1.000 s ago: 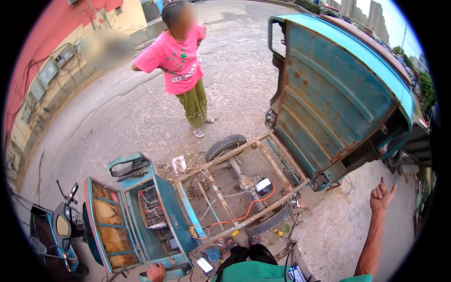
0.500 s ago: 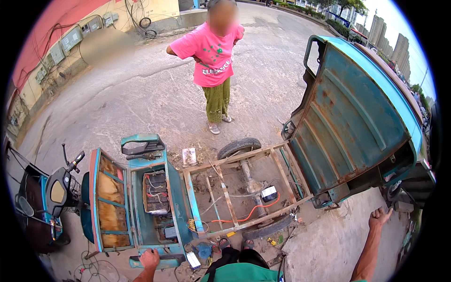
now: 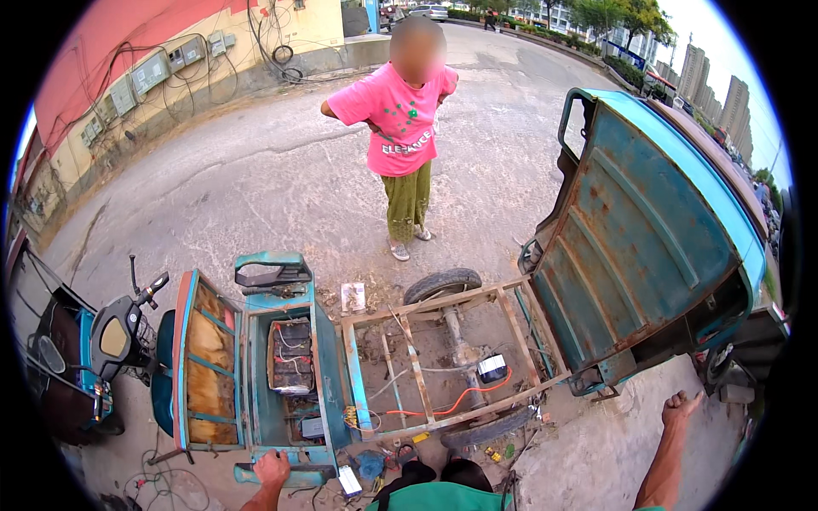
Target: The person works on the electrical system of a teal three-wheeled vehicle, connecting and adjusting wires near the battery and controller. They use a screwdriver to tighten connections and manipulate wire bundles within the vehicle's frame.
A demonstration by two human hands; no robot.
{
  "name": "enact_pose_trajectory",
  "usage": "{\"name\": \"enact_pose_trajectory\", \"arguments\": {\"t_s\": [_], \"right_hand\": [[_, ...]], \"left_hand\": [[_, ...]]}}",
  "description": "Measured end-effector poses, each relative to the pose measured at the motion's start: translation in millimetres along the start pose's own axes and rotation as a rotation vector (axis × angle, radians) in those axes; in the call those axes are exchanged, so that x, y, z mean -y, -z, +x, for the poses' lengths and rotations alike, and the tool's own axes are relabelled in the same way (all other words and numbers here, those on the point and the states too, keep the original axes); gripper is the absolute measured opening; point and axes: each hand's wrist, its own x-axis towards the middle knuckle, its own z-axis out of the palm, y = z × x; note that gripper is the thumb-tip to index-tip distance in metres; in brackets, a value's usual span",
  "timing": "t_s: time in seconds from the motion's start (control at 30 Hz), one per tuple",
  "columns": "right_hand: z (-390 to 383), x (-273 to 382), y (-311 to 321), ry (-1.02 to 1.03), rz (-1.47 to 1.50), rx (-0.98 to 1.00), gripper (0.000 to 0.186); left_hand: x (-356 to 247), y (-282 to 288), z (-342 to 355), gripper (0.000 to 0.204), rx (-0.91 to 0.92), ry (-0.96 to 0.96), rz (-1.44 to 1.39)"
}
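My left hand [image 3: 272, 469] is closed over a blue-green armrest [image 3: 308, 476] on the near side of the tricycle's seat section. Beside it lies an open seat box [image 3: 322, 353], with a battery pack [image 3: 290, 356] and wires inside. My right hand [image 3: 679, 409] is held out over the pavement on the right, its fingers curled except for one digit pointing right. Nothing shows in that hand. It is nearest to the tipped-up, rusty blue cargo bed [image 3: 626, 247]. Between my hands lies the bare tricycle frame [image 3: 423, 390], with an axle and an orange cable.
A person in a pink shirt [image 3: 402, 123] stands beyond the frame, hands at the hips. Wheels [image 3: 442, 285] flank the axle. A parked scooter [image 3: 115, 336] stands left. Loose cables [image 3: 166, 485] and a white box [image 3: 349, 481] lie near my feet.
My view has tilted up slightly, so the scene sits lower in the picture. My left hand remains on the armrest. My right hand is still held out, pointing right.
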Motion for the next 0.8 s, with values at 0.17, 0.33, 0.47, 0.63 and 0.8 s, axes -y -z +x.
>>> {"name": "enact_pose_trajectory", "arguments": {"t_s": [0.17, 0.33, 0.47, 0.63, 0.8], "right_hand": [[34, -41, -13, -0.143, -0.131, -0.01, 0.06], [77, -20, -5, -0.064, -0.198, -0.011, 0.054], [89, -42, -8, -0.313, -0.728, 0.04, 0.044], [131, 20, -22, -0.052, -0.777, -0.102, 0.036], [142, 59, -24, 0.193, -0.829, -0.051, 0.046]], "left_hand": [[0, -4, 3, 0.037, -0.012, -0.042, 0.019], [-8, -17, -10, 0.036, -0.002, -0.099, 0.092], [-20, -40, -14, 0.034, -0.092, -0.093, 0.129], [-34, -39, -18, 0.034, -0.203, -0.036, 0.161], [-43, -29, -24, 0.033, -0.317, -0.061, 0.192]]}}
